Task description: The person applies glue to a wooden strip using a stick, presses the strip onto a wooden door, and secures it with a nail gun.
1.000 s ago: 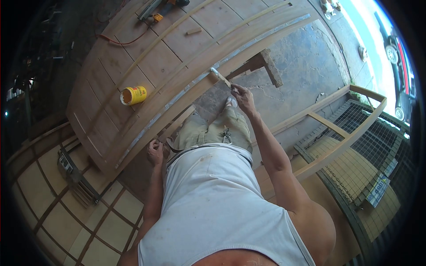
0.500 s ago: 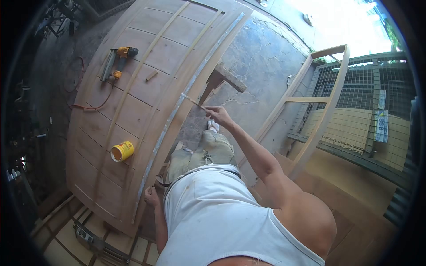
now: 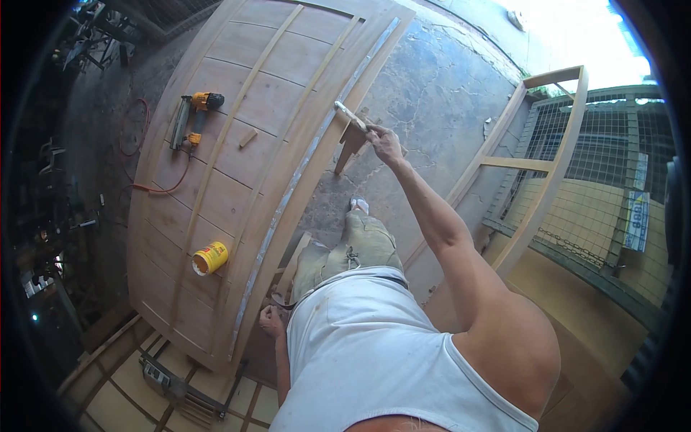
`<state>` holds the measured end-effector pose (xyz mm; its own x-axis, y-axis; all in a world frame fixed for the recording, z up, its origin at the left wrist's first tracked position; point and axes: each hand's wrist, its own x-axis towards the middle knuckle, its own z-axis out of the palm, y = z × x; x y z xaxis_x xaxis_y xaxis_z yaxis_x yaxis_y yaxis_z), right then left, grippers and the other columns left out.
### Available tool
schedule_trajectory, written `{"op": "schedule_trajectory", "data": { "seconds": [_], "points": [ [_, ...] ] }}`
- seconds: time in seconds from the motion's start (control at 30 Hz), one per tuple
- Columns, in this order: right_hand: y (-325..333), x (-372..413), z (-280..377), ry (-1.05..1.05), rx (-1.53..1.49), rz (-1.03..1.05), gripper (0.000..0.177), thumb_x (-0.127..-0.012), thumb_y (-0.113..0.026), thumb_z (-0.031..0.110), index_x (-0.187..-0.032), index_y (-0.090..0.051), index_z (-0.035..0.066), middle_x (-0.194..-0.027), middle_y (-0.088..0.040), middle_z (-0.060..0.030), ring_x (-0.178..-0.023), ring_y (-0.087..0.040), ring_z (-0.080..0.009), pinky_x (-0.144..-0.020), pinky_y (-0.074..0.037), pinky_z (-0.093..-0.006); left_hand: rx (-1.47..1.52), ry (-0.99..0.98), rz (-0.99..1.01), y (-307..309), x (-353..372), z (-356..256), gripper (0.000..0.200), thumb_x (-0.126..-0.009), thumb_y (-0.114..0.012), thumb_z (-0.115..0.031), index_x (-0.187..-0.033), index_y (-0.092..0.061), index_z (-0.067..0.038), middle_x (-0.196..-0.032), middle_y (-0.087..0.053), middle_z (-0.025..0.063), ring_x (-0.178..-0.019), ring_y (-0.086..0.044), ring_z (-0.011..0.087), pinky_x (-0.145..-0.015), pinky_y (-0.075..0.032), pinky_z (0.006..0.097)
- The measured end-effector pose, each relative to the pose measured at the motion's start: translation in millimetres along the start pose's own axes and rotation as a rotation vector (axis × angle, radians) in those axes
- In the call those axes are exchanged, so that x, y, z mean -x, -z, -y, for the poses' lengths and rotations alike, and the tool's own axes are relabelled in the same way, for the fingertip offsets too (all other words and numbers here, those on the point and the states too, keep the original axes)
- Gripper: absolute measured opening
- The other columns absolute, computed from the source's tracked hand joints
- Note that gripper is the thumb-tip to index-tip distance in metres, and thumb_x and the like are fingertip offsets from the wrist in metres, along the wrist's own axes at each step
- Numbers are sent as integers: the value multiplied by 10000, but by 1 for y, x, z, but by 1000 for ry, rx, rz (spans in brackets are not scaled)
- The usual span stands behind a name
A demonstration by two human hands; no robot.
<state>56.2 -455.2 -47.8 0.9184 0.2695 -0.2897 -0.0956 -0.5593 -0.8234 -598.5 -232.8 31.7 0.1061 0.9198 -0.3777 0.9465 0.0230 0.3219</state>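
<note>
Head view looks down on a grooved wooden panel [image 3: 295, 65] with thin battens along it, which serves as landmark. Beside the panel's long edge, the right hand [image 3: 385, 144] has its fingers closed together around the rear end of a flat applicator [image 3: 350, 114]; whether this is a brush or a spreader is too small to tell. Its whitened tip reaches over the panel's edge to a streaky white strip [image 3: 288, 196] running lengthwise there and appears to touch it. Gripping so far back probably keeps the hand off the wet-looking strip. Near the panel's lower end, just outside the same edge, the left hand [image 3: 272, 322] has its fingers curled; I cannot tell whether they pinch anything. A yellow tub [image 3: 209, 258] lies on its side upon the panel's lower half, open end turned away from the person, presumably put there for easy reach. Toward the panel's far long edge rests a nail gun [image 3: 193, 119], well apart from the strip, perhaps to keep it clean.
</note>
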Motion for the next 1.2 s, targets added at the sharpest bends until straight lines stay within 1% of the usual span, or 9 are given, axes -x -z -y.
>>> {"op": "schedule_trajectory", "data": {
  "seconds": [0.13, 0.17, 0.37, 0.6, 0.7, 0.8, 1.07, 1.1, 1.2],
  "points": [
    [8, 15, -2, 4, -78, 197, 428, -1022, -760, 267, -1416, -760, 101, -1154, -841, -182, -1064, -778, -210, -948, -588, -360, 40, -20, 20, -22, 6, 6, 363, -907, -847, -321, -1160, -839, -61, -1008, -841, 135, -897, -805, 278, -811, -602, 418],
    [11, 18, 2, -13, -120, 185, 395, -996, -754, 252, -1365, -785, 116, -1120, -835, -190, -1027, -799, -296, -926, -590, -412, 45, -24, 11, -31, 5, 13, 363, -905, -848, -319, -1156, -840, -57, -1016, -841, 133, -902, -803, 279, -817, -602, 416],
    [20, -10, 9, -53, -89, 61, 400, -1040, -722, 249, -1393, -768, 65, -1085, -844, -138, -960, -756, -176, -897, -593, -348, -111, 50, 51, -40, 18, -25, 377, -906, -846, -304, -1149, -828, -17, -1009, -844, 127, -885, -799, 271, -817, -607, 421],
    [39, -3, 10, -82, -342, 365, 394, -1052, -686, 286, -1375, -792, 86, -933, -774, -34, -790, -663, -106, -642, -542, -294, 246, 34, 151, -34, 4, -35, 396, -900, -833, -308, -1098, -826, 35, -948, -840, 132, -858, -793, 232, -803, -612, 409],
    [58, -7, 7, -175, -427, 209, 407, -1075, -672, 309, -1390, -777, 74, -953, -773, -20, -776, -654, -89, -607, -522, -260, 6, -12, -38, -59, -5, -20, 363, -902, -829, -291, -1046, -827, 42, -926, -833, 140, -837, -793, 215, -779, -613, 397],
    [94, -27, 4, -190, -417, 33, 424, -1077, -672, 296, -1412, -756, 50, -944, -775, -18, -759, -644, -85, -593, -521, -256, 39, -216, 196, -51, -19, -21, 346, -885, -839, -284, -997, -820, 43, -906, -817, 124, -785, -770, 196, -741, -604, 390],
    [190, -175, -23, -70, -226, -200, 435, -1064, -682, 280, -1422, -751, 44, -936, -778, -25, -768, -646, -84, -636, -514, -262, 286, 144, 311, -40, 7, -133, 184, -1002, -746, -196, -1027, -758, -15, -771, -724, 76, -601, -639, 137, -559, -532, 299],
    [196, -197, -26, -78, -194, -219, 417, -1019, -721, 290, -1369, -785, 72, -988, -829, -124, -917, -769, -201, -864, -584, -365, 312, 183, 318, -48, 14, -143, 167, -1016, -731, -185, -1032, -750, -20, -763, -718, 77, -590, -631, 130, -545, -524, 288],
    [212, -244, -17, -18, -43, -216, 417, -1035, -733, 309, -1396, -779, 106, -978, -804, -94, -871, -724, -181, -801, -571, -368, 196, 213, 288, -69, 46, -192, 203, -1005, -745, -200, -1041, -782, -4, -799, -738, 70, -637, -658, 147, -604, -558, 317]
  ]
}}
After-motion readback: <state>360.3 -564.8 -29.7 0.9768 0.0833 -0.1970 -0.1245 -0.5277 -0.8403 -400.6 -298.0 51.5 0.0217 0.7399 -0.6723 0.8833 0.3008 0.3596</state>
